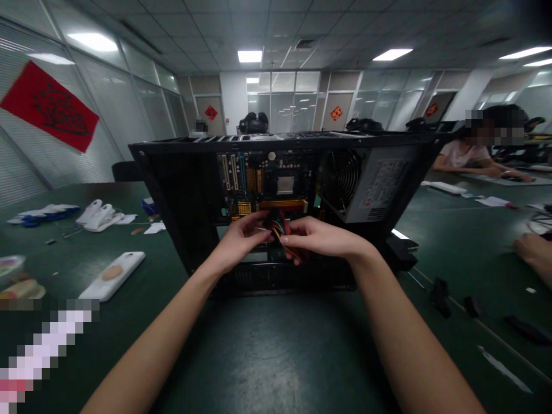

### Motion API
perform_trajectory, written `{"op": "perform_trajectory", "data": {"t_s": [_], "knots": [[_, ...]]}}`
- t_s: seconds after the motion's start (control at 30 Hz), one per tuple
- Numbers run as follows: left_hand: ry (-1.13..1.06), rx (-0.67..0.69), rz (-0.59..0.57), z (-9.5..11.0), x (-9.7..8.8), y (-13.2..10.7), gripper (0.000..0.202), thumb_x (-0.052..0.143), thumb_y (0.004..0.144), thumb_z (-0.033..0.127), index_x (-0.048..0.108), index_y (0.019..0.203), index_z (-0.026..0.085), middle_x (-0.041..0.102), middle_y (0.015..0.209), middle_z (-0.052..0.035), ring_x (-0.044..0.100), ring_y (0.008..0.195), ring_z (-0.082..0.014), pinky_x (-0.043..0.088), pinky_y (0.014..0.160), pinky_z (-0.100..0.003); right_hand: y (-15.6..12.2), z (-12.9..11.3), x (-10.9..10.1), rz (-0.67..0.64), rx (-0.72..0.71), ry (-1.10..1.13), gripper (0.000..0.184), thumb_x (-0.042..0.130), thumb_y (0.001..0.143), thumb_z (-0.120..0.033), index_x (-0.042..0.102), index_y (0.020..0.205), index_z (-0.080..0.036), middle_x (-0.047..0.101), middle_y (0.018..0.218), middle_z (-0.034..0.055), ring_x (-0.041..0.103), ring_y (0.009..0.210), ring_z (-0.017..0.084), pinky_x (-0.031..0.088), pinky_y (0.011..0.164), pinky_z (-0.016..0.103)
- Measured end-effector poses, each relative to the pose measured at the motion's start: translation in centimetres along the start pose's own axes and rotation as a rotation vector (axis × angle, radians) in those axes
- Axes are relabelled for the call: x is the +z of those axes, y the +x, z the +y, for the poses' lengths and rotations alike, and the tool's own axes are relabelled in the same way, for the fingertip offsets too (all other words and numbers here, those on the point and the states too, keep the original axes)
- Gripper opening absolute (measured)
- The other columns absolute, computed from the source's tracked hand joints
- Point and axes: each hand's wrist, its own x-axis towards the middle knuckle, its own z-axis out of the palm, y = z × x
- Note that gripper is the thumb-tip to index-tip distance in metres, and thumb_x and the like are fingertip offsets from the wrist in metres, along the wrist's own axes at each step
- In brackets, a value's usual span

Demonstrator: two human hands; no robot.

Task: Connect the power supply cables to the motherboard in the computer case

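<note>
An open black computer case stands before me, its inside facing me. Between my hands is a bundle of thin coloured cables, with red, yellow and orange strands showing. My left hand pinches the bundle from the left, its fingertips partly hidden. From the right, my right hand has its fingers closed around the same cables. Behind them are the motherboard with its silver processor and an orange memory slot. The power supply with a round fan sits at the upper right of the case.
On the green table, a white phone-shaped object and white gloves lie left. Dark small parts and a thin cord are on the right. A person sits far right, and another person's hand rests nearer.
</note>
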Motion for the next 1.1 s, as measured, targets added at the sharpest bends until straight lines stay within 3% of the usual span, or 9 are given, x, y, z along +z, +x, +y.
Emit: {"op": "perform_trajectory", "data": {"t_s": [0.1,0.23,0.3,0.4,0.57,0.77,0.97,1.1], "knots": [[-0.028,0.063,0.037,0.0,0.4,0.0,0.056,0.072,0.078,0.033,0.06,0.128,0.012,0.071,0.114,-0.0126,0.068,0.1,-0.0245,0.054,0.092,-0.04,0.0,0.0,-0.1,0.052,0.012,0.018,0.043,0.051,0.091,-0.056,0.061,0.098,-0.015,0.068,0.08,0.0038,0.06,0.062,0.012,0.047,0.054,0.023],[0.025,0.157,0.083,0.8,1.0,-0.3,0.047,0.071,0.081,0.032,0.064,0.124,0.012,0.073,0.107,-0.011,0.07,0.092,-0.0229,0.057,0.087,-0.038,0.5,-0.5,0.2,0.362,-0.066,0.007,0.038,0.05,0.093,-0.051,0.065,0.103,-0.017,0.069,0.09,0.0046,0.062,0.075,0.016,0.051,0.066,0.026],[0.108,0.228,0.094,1.5,1.3,-0.8,0.043,0.07,0.083,0.03,0.065,0.123,0.013,0.073,0.106,-0.0103,0.07,0.091,-0.0219,0.058,0.086,-0.037,0.3,-1.1,0.2,0.423,-0.135,0.002,0.033,0.052,0.092,-0.046,0.067,0.104,-0.019,0.069,0.096,0.0048,0.063,0.088,0.018,0.052,0.078,0.029],[0.278,0.346,0.099,2.9,1.5,-1.6,0.04,0.067,0.086,0.026,0.064,0.125,0.016,0.072,0.11,-0.009,0.07,0.092,-0.0197,0.058,0.084,-0.032,-0.7,-2.3,0.1,0.418,-0.186,-0.044,0.032,0.055,0.091,-0.044,0.069,0.105,-0.019,0.07,0.097,0.005,0.063,0.093,0.02,0.051,0.083,0.032],[0.503,0.481,0.019,5.4,1.2,-2.9,0.047,0.064,0.087,0.019,0.056,0.134,0.018,0.073,0.103,-0.0057,0.069,0.085,-0.0151,0.057,0.079,-0.025,-2.7,-4.0,0.4,0.396,-0.155,-0.118,0.035,0.058,0.089,-0.045,0.072,0.105,-0.017,0.07,0.088,0.004,0.062,0.077,0.017,0.051,0.069,0.028],[0.597,0.481,-0.164,7.0,0.4,-3.7,0.064,0.066,0.086,0.02,0.043,0.146,0.019,0.072,0.091,-0.0023,0.067,0.076,-0.0126,0.054,0.075,-0.023,-3.3,-5.1,1.6,0.265,-0.171,-0.087,0.032,0.057,0.091,-0.041,0.073,0.108,-0.02,0.073,0.091,0.0017,0.066,0.082,0.019,0.053,0.071,0.029],[0.582,0.422,-0.119,7.1,1.0,-3.7,0.058,0.068,0.084,0.02,0.051,0.14,0.019,0.07,0.08,0.0014,0.063,0.068,-0.01,0.05,0.067,-0.019,-3.0,-5.2,1.9,0.368,-0.217,-0.159,0.029,0.056,0.091,-0.032,0.071,0.112,-0.02,0.073,0.1,0.0029,0.067,0.092,0.021,0.055,0.081,0.032],[0.583,0.346,-0.122,7.0,1.0,-3.5,0.055,0.069,0.083,0.019,0.054,0.136,0.018,0.068,0.074,0.0033,0.062,0.064,-0.0094,0.047,0.062,-0.018,-3.4,-4.9,2.0,0.288,-0.185,-0.186,0.046,0.06,0.088,-0.027,0.057,0.134,-0.021,0.071,0.098,0.0034,0.066,0.084,0.019,0.056,0.076,0.032]]}}
